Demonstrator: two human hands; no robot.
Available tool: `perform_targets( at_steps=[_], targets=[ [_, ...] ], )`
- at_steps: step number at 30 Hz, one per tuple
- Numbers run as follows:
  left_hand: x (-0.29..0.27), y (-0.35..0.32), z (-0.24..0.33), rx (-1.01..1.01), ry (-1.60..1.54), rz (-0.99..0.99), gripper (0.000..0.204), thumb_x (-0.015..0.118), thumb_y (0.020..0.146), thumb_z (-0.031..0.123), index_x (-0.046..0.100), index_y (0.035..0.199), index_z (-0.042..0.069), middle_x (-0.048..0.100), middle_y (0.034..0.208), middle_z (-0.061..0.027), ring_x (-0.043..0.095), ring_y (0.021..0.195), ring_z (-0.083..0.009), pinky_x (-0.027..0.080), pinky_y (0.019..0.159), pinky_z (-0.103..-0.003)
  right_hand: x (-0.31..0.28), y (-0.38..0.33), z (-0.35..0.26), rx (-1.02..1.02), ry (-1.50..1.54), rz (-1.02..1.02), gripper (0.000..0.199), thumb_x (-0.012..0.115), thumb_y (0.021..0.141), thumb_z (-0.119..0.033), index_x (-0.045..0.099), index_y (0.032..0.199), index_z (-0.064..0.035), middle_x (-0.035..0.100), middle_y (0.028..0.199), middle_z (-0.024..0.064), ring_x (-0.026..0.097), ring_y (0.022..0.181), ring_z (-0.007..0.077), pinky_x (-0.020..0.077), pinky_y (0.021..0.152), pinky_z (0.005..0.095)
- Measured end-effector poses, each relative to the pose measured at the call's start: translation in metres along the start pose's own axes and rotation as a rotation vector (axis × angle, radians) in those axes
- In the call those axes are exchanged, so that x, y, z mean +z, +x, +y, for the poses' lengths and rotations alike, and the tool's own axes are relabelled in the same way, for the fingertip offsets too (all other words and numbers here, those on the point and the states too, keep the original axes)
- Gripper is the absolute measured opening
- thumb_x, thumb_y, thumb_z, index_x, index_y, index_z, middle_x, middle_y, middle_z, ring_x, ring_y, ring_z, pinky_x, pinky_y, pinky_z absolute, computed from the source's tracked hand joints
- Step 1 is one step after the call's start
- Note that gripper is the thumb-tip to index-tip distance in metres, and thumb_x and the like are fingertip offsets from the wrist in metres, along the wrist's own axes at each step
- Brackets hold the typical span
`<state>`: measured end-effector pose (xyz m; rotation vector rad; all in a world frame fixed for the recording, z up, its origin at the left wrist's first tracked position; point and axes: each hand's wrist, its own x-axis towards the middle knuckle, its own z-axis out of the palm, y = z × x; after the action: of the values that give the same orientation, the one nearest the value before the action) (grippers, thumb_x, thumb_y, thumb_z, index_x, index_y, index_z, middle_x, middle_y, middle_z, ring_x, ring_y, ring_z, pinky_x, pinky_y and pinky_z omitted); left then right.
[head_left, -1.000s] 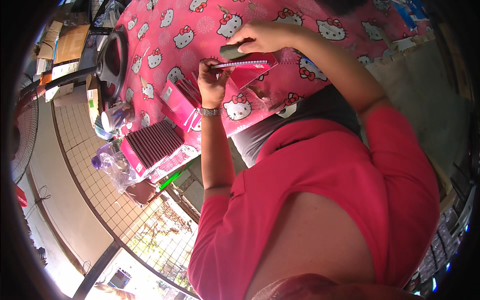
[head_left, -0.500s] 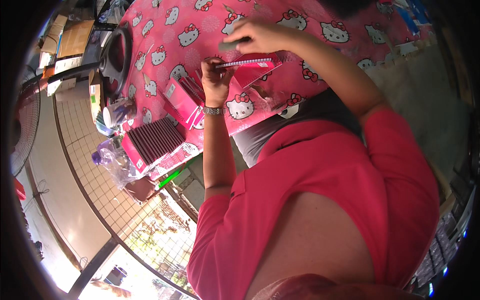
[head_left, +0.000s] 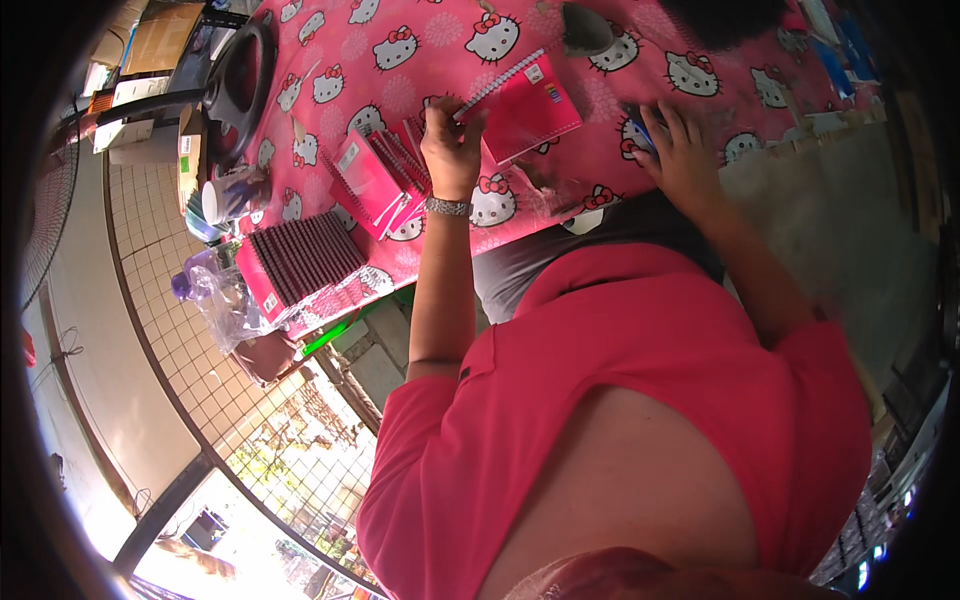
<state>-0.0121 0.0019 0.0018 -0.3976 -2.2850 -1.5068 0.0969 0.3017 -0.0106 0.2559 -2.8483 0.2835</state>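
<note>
My left hand [head_left: 452, 150] is closed on the end of the coil binding of a pink spiral notebook [head_left: 527, 108], which is tilted on the table with its coil edge away from me. Farther right, my right hand [head_left: 684, 165] has its thumb and fingers around a small dark blue object [head_left: 643, 128] at the table's near right; its kind is unclear. Beyond the notebook lies a dark grey rounded piece [head_left: 585, 30], out of either hand. Just left of my left hand, several pink spiral notebooks [head_left: 368, 180] lie overlapped.
A stack of pink notebooks with dark coils [head_left: 305, 258] stands at the table's left edge. Near it are a white cup [head_left: 228, 198], a clear plastic bag [head_left: 232, 305] and a black fan base [head_left: 238, 95]. A black bristly thing [head_left: 725, 18] sits at the far right.
My right hand has let go of the dark grey piece, now on the table, and moved right and nearer to the dark blue object. The notebook's coil edge has tilted up toward the far right.
</note>
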Motion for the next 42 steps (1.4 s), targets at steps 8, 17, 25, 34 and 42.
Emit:
perform_targets(
  at_steps=[8, 17, 25, 34, 42],
  targets=[
    [-0.002, -0.005, -0.002, -0.132, 0.165, -0.069, 0.014, 0.066, 0.090, 0.009, 0.056, 0.098, 0.003, 0.062, 0.073, -0.0096, 0.068, 0.059, -0.0175, 0.049, 0.049, -0.028, -0.017, 0.038, -0.050, -0.066, 0.652, 0.055, 0.052, 0.070, 0.082, -0.024, 0.054, 0.129, -0.0081, 0.055, 0.117, 0.0118, 0.052, 0.108, 0.0308, 0.0435, 0.091, 0.0422],
    [-0.004, -0.012, -0.016, -0.094, 0.180, -0.110, 0.017, 0.066, 0.087, 0.007, 0.059, 0.102, 0.004, 0.067, 0.083, -0.0136, 0.068, 0.064, -0.0217, 0.052, 0.058, -0.029, -0.014, 0.082, -0.105, -0.185, 0.725, 0.149, 0.053, 0.074, 0.073, -0.023, 0.058, 0.121, -0.0056, 0.056, 0.109, 0.0083, 0.055, 0.101, 0.0278, 0.0451, 0.089, 0.0410],
    [0.002, -0.020, -0.024, -0.038, 0.025, 0.032, 0.019, 0.064, 0.081, -0.001, 0.065, 0.100, 0.001, 0.064, 0.077, -0.0083, 0.063, 0.066, -0.0153, 0.051, 0.064, -0.027, -0.017, 0.085, -0.118, -0.244, 0.390, 0.093, 0.053, 0.073, 0.075, -0.022, 0.057, 0.124, -0.0069, 0.055, 0.113, 0.0075, 0.054, 0.102, 0.0270, 0.0460, 0.088, 0.0404],
    [-0.016, -0.016, 0.008, 0.029, 0.142, 0.071, 0.017, 0.069, 0.077, -0.002, 0.071, 0.093, 0.003, 0.068, 0.078, -0.0078, 0.065, 0.069, -0.0140, 0.051, 0.063, -0.028, -0.019, 0.081, -0.101, 0.173, 1.379, -0.552, 0.047, 0.069, 0.086, -0.026, 0.054, 0.125, -0.0035, 0.067, 0.101, 0.0119, 0.066, 0.094, 0.0216, 0.0514, 0.081, 0.0334],
    [-0.154, 0.057, 0.067, -0.005, 0.651, 0.045, 0.021, 0.050, 0.084, 0.013, 0.067, 0.095, 0.006, 0.066, 0.076, -0.0139, 0.063, 0.065, -0.0297, 0.049, 0.060, -0.039, 0.012, 0.047, 0.034, 0.007, 0.177, -0.049, 0.040, 0.066, 0.083, -0.031, 0.061, 0.118, -0.0123, 0.063, 0.113, 0.0124, 0.061, 0.102, 0.0310, 0.0494, 0.084, 0.0423]
  ],
)
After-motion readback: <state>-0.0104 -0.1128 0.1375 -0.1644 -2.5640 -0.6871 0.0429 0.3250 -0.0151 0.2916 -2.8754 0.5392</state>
